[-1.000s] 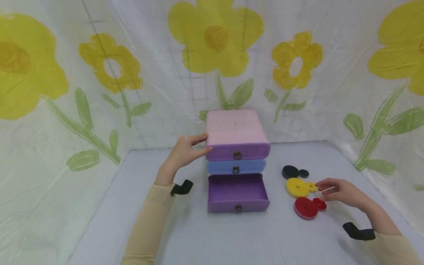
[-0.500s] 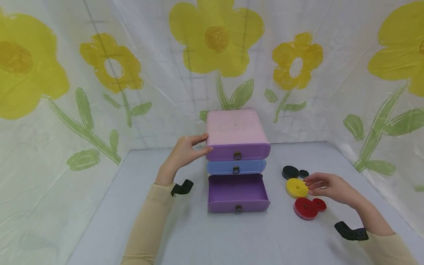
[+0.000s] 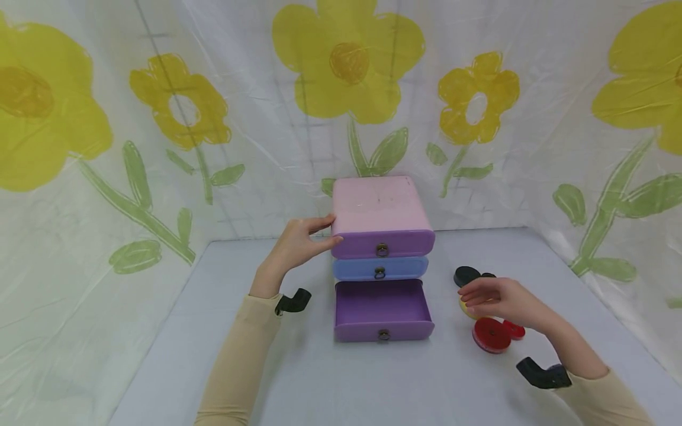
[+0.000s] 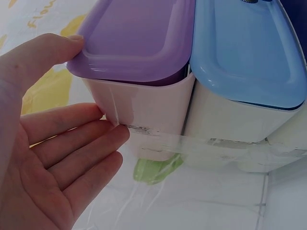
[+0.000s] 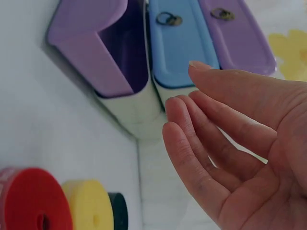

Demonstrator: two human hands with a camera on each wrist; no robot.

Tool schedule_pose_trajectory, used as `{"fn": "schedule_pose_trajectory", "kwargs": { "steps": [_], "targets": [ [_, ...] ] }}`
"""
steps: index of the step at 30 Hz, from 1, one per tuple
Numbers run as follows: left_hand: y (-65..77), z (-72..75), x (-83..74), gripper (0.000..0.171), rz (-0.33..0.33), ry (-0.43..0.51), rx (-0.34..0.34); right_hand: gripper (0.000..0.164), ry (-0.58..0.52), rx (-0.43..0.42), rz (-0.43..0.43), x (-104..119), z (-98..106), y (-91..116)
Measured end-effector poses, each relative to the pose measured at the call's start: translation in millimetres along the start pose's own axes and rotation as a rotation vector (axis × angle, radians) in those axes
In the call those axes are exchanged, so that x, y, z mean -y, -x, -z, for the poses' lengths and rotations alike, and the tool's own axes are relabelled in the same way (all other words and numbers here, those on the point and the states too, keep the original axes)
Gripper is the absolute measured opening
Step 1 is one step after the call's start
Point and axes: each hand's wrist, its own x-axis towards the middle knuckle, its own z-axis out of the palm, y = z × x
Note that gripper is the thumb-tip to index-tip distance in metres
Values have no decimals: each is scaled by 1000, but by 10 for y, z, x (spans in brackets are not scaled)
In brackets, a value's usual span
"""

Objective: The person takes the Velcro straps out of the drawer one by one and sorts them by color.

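Observation:
A small drawer cabinet (image 3: 379, 201) with a pink top stands at the back of the table. Its upper purple drawer (image 3: 351, 245) and blue middle drawer (image 3: 348, 269) are closed; the lower purple drawer (image 3: 383, 302) is pulled out, its bare purple floor showing. My left hand (image 3: 293, 248) rests against the cabinet's left side, the thumb touching the upper drawer's edge and fairly straight fingers on the pink wall (image 4: 148, 103). Relaxed and holding nothing, my right hand (image 3: 506, 302) hovers over the yellow disc (image 3: 469, 309), which it partly covers. In the right wrist view, its fingers (image 5: 192, 167) are loosely bent.
A large black disc (image 3: 466, 276) and a mostly hidden small black one (image 3: 488, 274) lie behind the right hand. A large red disc (image 3: 490, 335) and a small red one (image 3: 515, 331) lie in front of it. A flower-printed sheet (image 3: 256, 160) hangs behind the table.
My right hand has moved left, from beside the small yellow and red discs to over the large yellow disc. My left hand and the cabinet have stayed put.

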Motion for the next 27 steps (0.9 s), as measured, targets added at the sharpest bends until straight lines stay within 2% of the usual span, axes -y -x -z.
{"fn": "schedule_pose_trajectory", "kwargs": {
  "steps": [7,14,20,24,27],
  "targets": [
    [4,5,-5,62,9,13,0,30,-2,31,80,106,-162,-115],
    [10,7,-15,62,9,10,5,29,-30,64,84,218,-297,-191],
    [4,12,-28,62,1,12,3,33,-64,96,130,286,-403,-218],
    [1,12,-25,62,-3,11,-1,33,-107,137,120,351,-499,-236],
    [3,9,-23,61,-1,10,-1,33,-135,171,79,398,-570,-242]
  ]
}}
